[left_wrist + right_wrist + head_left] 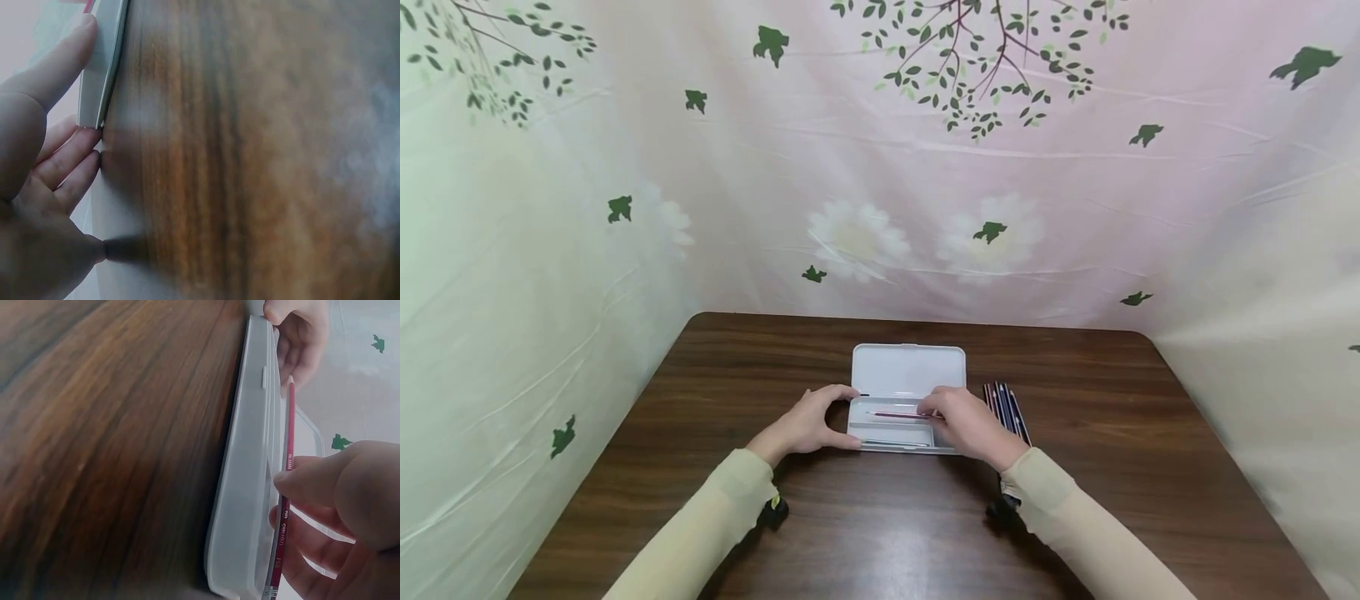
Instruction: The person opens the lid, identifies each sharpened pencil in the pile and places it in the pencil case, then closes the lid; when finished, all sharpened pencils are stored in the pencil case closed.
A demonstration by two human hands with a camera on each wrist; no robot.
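Left hand [805,423]: grips white case [908,371], 9 o'clock end.
Right hand [968,423]: pinches red pencil [897,415] over case.
Pencil bunch [1007,408]: on table [760,358], case's 3 o'clock.

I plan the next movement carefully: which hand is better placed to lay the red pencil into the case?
Probably the right hand: it pinches the red pencil over the open case. The left hand holds the case's left end and seems better for steadying.
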